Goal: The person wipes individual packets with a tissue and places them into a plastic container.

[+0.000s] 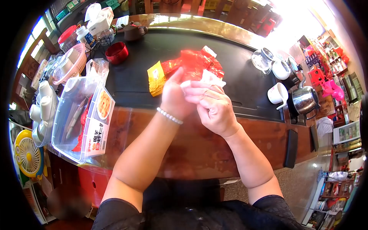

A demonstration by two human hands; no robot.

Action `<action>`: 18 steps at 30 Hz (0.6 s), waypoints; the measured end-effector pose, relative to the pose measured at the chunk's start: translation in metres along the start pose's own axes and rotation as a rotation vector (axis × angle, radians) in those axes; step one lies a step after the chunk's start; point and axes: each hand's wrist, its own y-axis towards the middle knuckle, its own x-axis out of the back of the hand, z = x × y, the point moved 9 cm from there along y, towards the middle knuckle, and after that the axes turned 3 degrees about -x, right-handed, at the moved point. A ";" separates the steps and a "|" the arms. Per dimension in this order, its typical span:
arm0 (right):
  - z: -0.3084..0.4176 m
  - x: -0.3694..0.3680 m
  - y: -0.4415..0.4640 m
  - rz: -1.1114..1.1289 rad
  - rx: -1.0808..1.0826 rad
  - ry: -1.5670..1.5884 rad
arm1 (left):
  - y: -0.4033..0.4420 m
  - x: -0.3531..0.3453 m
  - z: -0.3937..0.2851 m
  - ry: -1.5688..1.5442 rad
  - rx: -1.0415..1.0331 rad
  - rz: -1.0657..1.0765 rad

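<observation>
My left hand point(174, 96), with a pale bead bracelet point(169, 115) on the wrist, is raised over the near edge of the black tray top; its fingers are smeared by motion. Against it is my right hand point(215, 105), its fingers curled and pressed together, with a small whitish spot at their tips that I cannot identify. Just beyond both hands lie crumpled shiny red wrappers point(214, 66), one part blurred. A yellow packet point(156, 78) stands left of them. White crumpled material point(211, 78) shows behind the right fingers.
To the left are a clear plastic box point(71, 143), stacked white cups point(45, 107), a pink basket point(78, 69) and a red bowl point(117, 53). A dark teapot point(133, 32) stands at the back. On the right are a white mug point(276, 94), a steel kettle point(303, 100) and glass pots point(262, 60).
</observation>
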 end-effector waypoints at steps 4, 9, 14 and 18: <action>-0.015 0.018 0.001 -0.131 0.038 -0.127 | 0.011 0.015 -0.015 -0.014 -0.152 -0.046; -0.038 0.035 -0.007 -0.285 -0.125 -0.048 | 0.011 0.017 -0.011 0.122 -0.204 -0.162; -0.060 0.048 -0.015 -0.441 -0.449 0.293 | 0.004 0.023 -0.006 0.367 -0.202 -0.389; -0.038 0.031 -0.006 -0.261 -0.177 -0.031 | 0.005 0.026 -0.001 0.525 -0.194 -0.348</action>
